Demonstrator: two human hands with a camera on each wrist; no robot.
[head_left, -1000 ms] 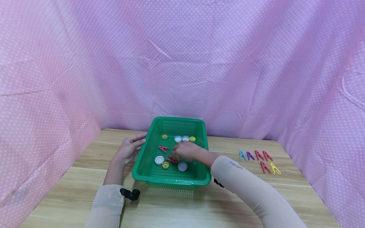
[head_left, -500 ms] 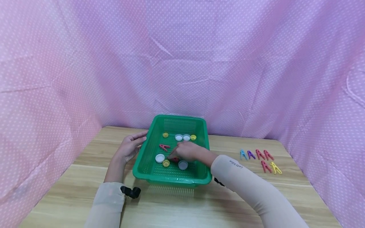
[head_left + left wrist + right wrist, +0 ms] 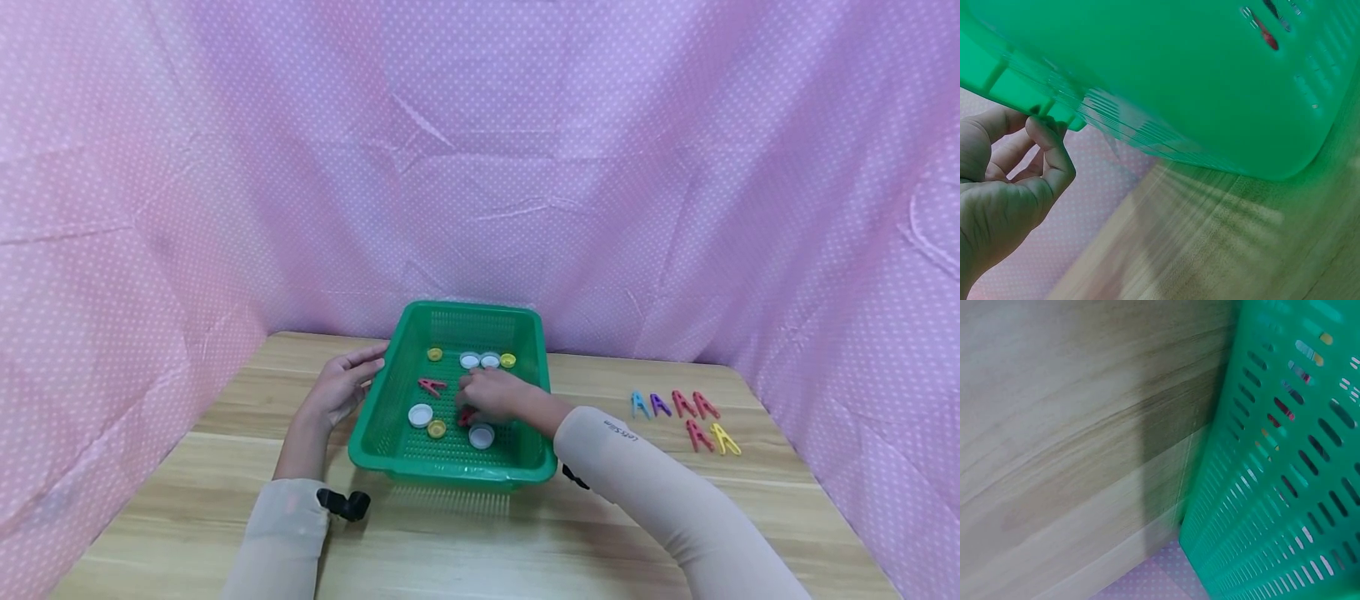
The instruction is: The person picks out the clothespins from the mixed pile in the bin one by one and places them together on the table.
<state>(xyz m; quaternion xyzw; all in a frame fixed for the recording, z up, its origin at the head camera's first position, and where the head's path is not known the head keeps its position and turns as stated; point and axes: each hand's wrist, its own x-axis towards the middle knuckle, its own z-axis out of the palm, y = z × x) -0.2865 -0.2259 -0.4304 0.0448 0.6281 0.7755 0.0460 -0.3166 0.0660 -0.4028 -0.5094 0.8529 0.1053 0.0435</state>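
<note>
A green plastic basket stands on the table. My left hand holds its left rim; in the left wrist view the thumb and a finger of the left hand pinch the rim. Inside the basket, my right hand has curled fingers at a red clothespin, partly hidden beneath them. Another red clothespin lies to its left. White bottle caps and yellow caps are spread over the basket floor. The right wrist view shows only the basket wall and table, no hand.
On the table to the right lie a light blue clothespin, a purple one, several red ones and a yellow clothespin. A pink dotted cloth hangs behind the wooden table.
The right hand's fingers reached left over the near red clothespin, then curled in at it; that clothespin now lies slightly further right. The left hand stays on the rim.
</note>
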